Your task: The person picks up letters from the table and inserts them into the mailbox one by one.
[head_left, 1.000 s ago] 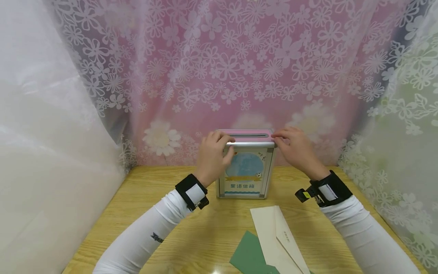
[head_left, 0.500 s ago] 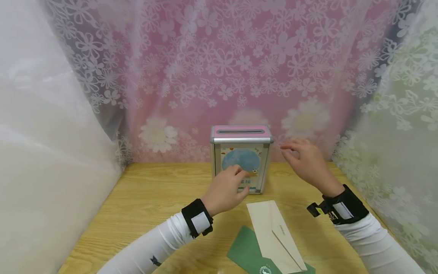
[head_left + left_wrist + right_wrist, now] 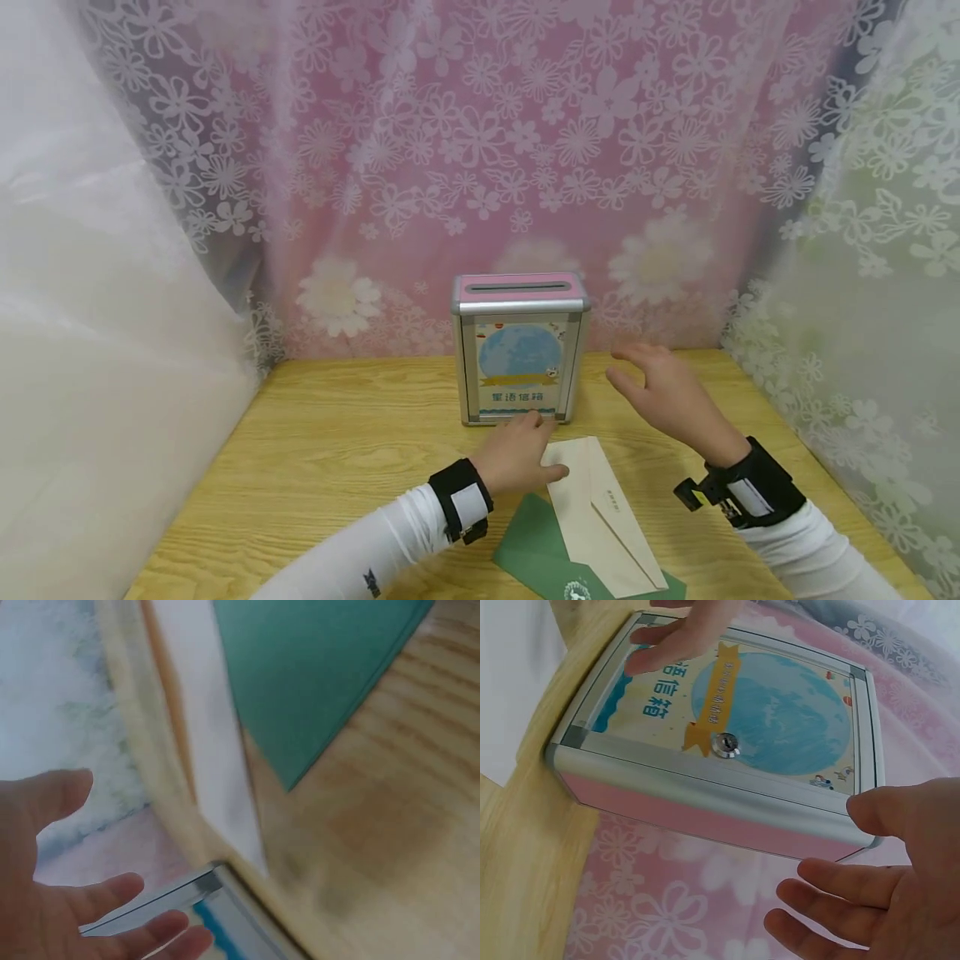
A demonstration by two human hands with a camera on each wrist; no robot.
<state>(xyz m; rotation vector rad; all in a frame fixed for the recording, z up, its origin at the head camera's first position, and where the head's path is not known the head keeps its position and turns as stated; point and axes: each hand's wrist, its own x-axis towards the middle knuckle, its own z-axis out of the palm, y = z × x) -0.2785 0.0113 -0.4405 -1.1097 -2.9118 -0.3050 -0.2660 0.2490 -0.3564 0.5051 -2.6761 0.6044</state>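
A pink mailbox with silver metal edges (image 3: 521,307) stands upright at the back of the table, a slot in its top. Its front carries a blue globe picture, and a small round lock (image 3: 725,745) shows in the right wrist view. My left hand (image 3: 517,454) hovers by the left edge of a cream envelope (image 3: 600,508), fingers spread and holding nothing. Under the cream envelope lies a green envelope (image 3: 536,533) with a white emblem. My right hand (image 3: 671,400) is in the air to the right of the mailbox, apart from it, with thumb and fingers parted.
The wood-grain table (image 3: 337,450) runs back to a pink flowered curtain (image 3: 420,167). A whitish sheet (image 3: 112,333) hangs along the left side, and a pale flowered one (image 3: 885,333) along the right.
Both hands have come away from the mailbox's top. The left has moved down and right to the cream envelope; the right has lowered and drawn back a little.
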